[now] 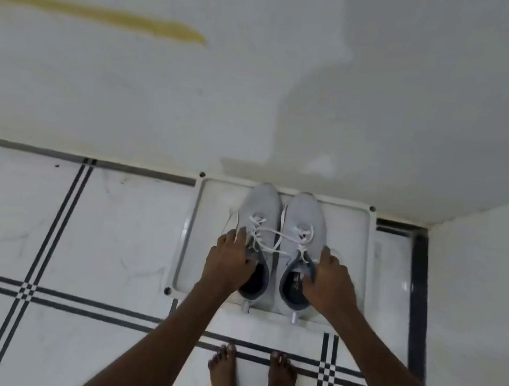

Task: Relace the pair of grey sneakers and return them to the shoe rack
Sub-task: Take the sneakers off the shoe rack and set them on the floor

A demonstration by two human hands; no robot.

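Note:
Two grey sneakers stand side by side, toes toward the wall, on the white top shelf of the shoe rack [352,238]. The left sneaker [262,207] and the right sneaker [304,219] both carry white laces [276,234], with loose ends trailing across from one shoe to the other. My left hand [229,262] grips the collar of the left sneaker, thumb inside the opening. My right hand [330,283] grips the collar of the right sneaker the same way.
The rack stands against a white wall [259,96], close to a corner on the right. White floor tiles with black lines [63,232] spread to the left. My bare feet [251,377] stand just in front of the rack.

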